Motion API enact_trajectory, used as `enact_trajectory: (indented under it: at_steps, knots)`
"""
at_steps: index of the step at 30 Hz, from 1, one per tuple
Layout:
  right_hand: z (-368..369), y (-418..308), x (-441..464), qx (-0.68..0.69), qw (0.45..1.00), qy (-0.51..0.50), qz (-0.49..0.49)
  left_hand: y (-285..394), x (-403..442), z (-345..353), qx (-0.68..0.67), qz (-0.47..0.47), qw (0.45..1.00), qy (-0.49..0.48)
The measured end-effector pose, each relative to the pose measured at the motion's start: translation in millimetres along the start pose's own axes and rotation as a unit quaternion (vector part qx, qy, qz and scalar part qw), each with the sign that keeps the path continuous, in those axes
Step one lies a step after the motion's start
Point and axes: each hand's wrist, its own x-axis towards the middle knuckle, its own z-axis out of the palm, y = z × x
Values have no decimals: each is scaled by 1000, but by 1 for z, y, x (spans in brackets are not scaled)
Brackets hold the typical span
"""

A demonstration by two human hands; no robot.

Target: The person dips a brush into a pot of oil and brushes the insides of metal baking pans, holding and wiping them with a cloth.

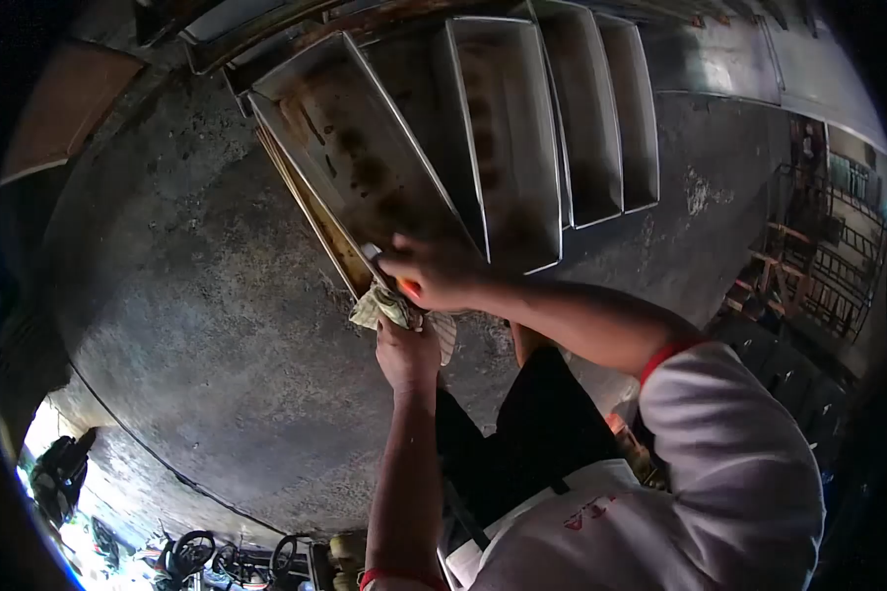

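Observation:
My left hand is closed around a crumpled pale cloth at the near corner of a long metal tray. Just above it, my right hand grips a small tool with an orange part and a pale grey end near the tray's edge. Its exact kind cannot be made out. Brown and dark stains mark the tray's inside. Under its left side shows the yellowish-brown edge of another piece, partly covered by the tray.
Several similar long metal trays, such as this stained one, lie side by side to the right on the rough grey floor. A dark cable crosses the floor at lower left. Motorcycles stand beyond; metal racks are at right.

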Motion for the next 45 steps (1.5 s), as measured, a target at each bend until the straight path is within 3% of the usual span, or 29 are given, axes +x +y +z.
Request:
enact_trajectory:
  at_steps: [1,2,4,5,8,9,11,13,15,18,19,20,23,25,28,31,34,35,37,40,43,45]
  knots:
    - [-3,9,-23,-20,988,-150,-19,2,2,2,1,8,1000,2]
    - [-15,18,-21,9,978,-202,-48,-1,2,6,-5,3,1000,23]
    - [-21,40,17,-5,973,-231,-8,0,1,3,-20,-8,1000,18]
    - [-36,43,62,-47,952,-301,0,1,1,3,-26,-5,1000,13]
    - [-28,77,165,-84,989,-110,-55,-2,2,8,-32,-18,999,22]
    - [-50,67,198,-152,976,-149,-47,-3,3,10,-37,-19,999,32]
    - [-74,63,212,-317,906,-118,-254,-8,4,12,-25,-12,1000,10]
    - [-114,51,211,-329,897,-122,-269,-4,6,5,-33,-16,999,-9]
    - [-152,31,205,-315,884,-55,-341,3,5,-1,-46,-23,998,-28]
    - [-188,1,212,-273,820,76,-497,5,4,-1,-31,-47,998,-37]
    - [-202,-30,194,-164,917,54,-360,4,5,-3,-37,-52,997,-33]
    - [-208,-47,183,-50,977,28,-204,4,4,-3,-37,-48,998,-35]
    - [-168,1,183,-41,983,-46,-171,3,4,-1,-52,-32,998,-21]
    - [-122,59,192,-64,986,-123,-92,3,4,0,-64,-23,998,-7]
    - [-109,63,212,-166,976,-117,-78,2,6,2,-64,-21,998,2]
    - [-122,40,215,-129,954,-208,171,-4,5,10,-80,-2,997,21]
    - [-104,113,177,-193,971,-132,-53,-1,5,8,-64,2,997,31]
    - [-100,124,168,-192,972,-136,-7,0,5,8,-65,5,997,32]
    - [-121,81,181,-164,967,-183,61,-2,7,7,-54,-9,998,16]
    - [-127,58,157,-104,968,-203,104,-4,5,11,-59,5,998,30]
    - [-98,97,124,-110,978,-178,12,0,8,10,-55,11,998,32]
    - [-106,52,136,-118,967,-218,60,-2,6,12,-59,0,998,38]
